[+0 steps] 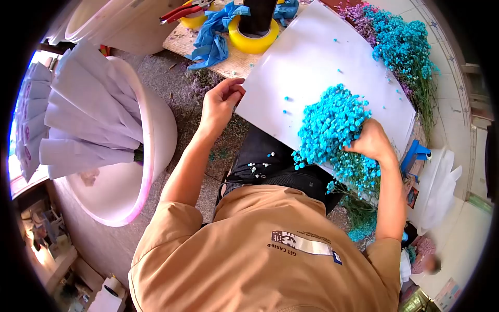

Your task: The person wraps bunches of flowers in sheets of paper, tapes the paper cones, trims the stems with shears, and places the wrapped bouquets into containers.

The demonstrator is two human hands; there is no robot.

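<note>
My right hand [371, 141] is closed on a bunch of bright blue baby's breath [332, 117], its flower heads over the lower part of a white paper sheet [306, 62] and its stems toward my lap. At the sheet's left edge is my left hand [219, 104], fingers curled and thumb pressed in. A small dark reddish patch shows by its fingertips; what it holds, if anything, I cannot make out. Several loose blue blossoms [286, 98] lie scattered on the paper.
A yellow tape roll [253, 39], blue gloves [210, 39] and red-handled pruners [185, 11] lie on the board beyond. More blue flowers [403, 44] are at the upper right. On the left, a white tub [161, 119] holds paper-wrapped bunches [88, 99]. Another person [423, 255] is at far right.
</note>
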